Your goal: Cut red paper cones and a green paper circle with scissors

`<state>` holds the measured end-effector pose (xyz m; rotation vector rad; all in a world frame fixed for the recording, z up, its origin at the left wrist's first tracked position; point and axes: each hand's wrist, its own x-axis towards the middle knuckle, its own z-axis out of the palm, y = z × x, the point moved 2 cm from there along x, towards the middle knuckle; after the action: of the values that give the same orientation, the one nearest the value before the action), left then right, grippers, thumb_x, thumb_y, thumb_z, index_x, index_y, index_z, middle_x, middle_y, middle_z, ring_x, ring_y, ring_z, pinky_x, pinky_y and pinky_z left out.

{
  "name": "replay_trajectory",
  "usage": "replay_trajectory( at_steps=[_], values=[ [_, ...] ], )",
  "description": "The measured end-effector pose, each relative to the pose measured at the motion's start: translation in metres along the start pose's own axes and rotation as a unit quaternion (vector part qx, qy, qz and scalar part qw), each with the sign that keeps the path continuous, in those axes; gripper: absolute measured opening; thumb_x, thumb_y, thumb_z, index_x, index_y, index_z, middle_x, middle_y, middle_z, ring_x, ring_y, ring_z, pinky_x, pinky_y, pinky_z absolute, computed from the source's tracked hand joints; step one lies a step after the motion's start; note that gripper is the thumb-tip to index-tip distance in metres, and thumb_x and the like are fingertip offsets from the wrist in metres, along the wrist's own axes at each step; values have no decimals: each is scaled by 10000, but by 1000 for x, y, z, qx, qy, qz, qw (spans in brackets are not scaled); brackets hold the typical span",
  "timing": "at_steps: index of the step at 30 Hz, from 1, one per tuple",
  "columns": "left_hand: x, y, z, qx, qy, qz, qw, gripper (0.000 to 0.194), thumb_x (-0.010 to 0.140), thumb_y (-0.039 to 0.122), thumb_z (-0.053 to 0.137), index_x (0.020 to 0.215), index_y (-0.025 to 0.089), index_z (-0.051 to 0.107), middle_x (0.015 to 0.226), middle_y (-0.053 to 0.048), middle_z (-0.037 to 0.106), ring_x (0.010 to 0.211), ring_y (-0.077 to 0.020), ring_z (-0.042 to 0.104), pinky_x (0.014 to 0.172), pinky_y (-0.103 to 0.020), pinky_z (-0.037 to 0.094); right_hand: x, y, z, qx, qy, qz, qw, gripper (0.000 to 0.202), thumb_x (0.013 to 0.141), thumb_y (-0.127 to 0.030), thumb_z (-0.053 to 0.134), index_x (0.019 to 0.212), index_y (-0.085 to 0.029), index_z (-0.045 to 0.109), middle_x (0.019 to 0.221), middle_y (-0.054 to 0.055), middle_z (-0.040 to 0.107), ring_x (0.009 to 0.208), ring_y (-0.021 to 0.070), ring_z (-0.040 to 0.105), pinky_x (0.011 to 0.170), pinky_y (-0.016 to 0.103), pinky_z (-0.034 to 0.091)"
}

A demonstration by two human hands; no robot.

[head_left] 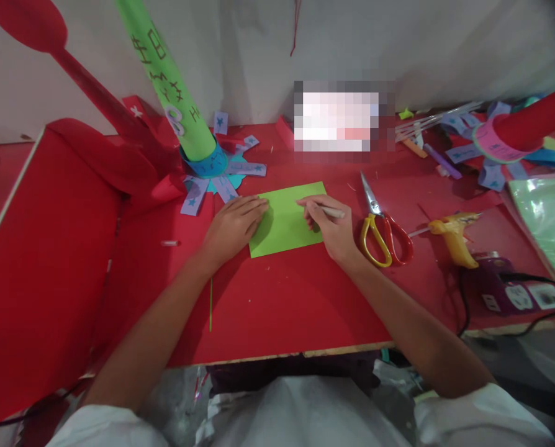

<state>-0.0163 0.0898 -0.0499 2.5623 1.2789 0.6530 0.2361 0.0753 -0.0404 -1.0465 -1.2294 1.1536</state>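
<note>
Blue ring (207,163) encircles green tube (172,93), beyond left hand (237,222) on green paper (284,220).

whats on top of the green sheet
The left hand's fingers lie over its left edge; the right hand, holding a pen, is over its right edge. Between them the green sheet looks bare; areas beneath the hands are covered.

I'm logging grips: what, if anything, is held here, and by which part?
The right hand holds a pale pen-like stick toward its hidden end; the other end juts free. The left hand lies on the green sheet, gripping nothing.
</note>
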Motion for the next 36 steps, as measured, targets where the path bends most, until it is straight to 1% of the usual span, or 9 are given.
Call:
replay_trajectory(
  at_steps=[3, 7, 13, 17, 21, 24, 27, 30, 36],
  values=[
    [0, -3, 1, -7, -5, 0, 1000, 399, 1123, 249, 526, 1457, 221, 742, 1543, -93, 739, 1497, -288, 656, 1314, -567, 469, 1, 3, 0, -26, -1, 21, 999, 218, 973, -447, 793, 923, -237, 827, 698, -15, 629, 579, 117, 518, 491, 268, 395],
    [1, -4, 1, -20, -12, -8, 1000, 402, 1116, 246, 530, 1459, 238, 741, 1571, -75, 721, 1529, -280, 628, 1329, -567, 447, 3, 0, 2, -34, -25, 2, 999, 190, 961, -433, 810, 998, -251, 768, 715, -29, 630, 603, 132, 523, 527, 280, 404],
    [1, -2, 0, -32, -18, -3, 999, 414, 1133, 285, 503, 1474, 239, 732, 1595, -82, 702, 1545, -276, 613, 1350, -573, 408, 2, -11, 17, -48, -210, -86, 973, 206, 1000, -443, 770, 957, -248, 822, 877, 37, 729, 766, 176, 619, 726, 344, 510],
    [2, -7, 2, -45, -11, -7, 999, 396, 1118, 282, 531, 1443, 242, 753, 1575, -98, 717, 1533, -300, 618, 1339, -598, 407, -1, -5, 27, -41, -289, -36, 956, 234, 997, -458, 767, 979, -229, 812, 898, 44, 760, 765, 173, 641, 696, 322, 492],
    [3, -11, 0, -58, -1, 8, 998, 316, 1092, 296, 587, 1322, 257, 801, 1459, -109, 782, 1408, -302, 691, 1274, -573, 467, -1, -2, 30, -52, -309, 4, 950, 238, 965, -457, 792, 971, -220, 764, 793, 4, 702, 697, 154, 584, 637, 289, 454],
    [3, -12, -6, -90, -35, 43, 994, 271, 1079, 287, 615, 1259, 262, 816, 1380, -117, 808, 1337, -282, 723, 1233, -532, 501, -2, -4, 30, -48, -330, -10, 943, 211, 982, -426, 777, 966, -216, 789, 893, 46, 777, 787, 183, 661, 710, 313, 510],
    [1, -11, -13, -107, -92, 62, 988, 314, 1047, 245, 643, 1318, 283, 798, 1480, -106, 767, 1431, -284, 681, 1315, -563, 422, -3, -6, 30, -34, -340, -59, 938, 212, 1004, -426, 757, 1016, -229, 835, 950, 69, 814, 831, 205, 698, 791, 359, 559],
    [0, -10, -18, -111, -136, 50, 983, 403, 1029, 239, 662, 1416, 303, 755, 1592, -89, 701, 1546, -290, 602, 1389, -613, 308, -4, -7, 31, -22, -343, -87, 935, 237, 1013, -453, 754, 1032, -237, 850, 932, 67, 821, 820, 207, 702, 788, 364, 570],
    [-3, -9, -26, -82, -157, 20, 984, 476, 988, 216, 712, 1450, 325, 744, 1638, -68, 668, 1621, -324, 524, 1409, -672, 252, -4, -7, 34, -35, -349, -22, 936, 218, 977, -421, 777, 960, -204, 762, 872, 40, 772, 718, 156, 627, 665, 287, 513]
  ],
)
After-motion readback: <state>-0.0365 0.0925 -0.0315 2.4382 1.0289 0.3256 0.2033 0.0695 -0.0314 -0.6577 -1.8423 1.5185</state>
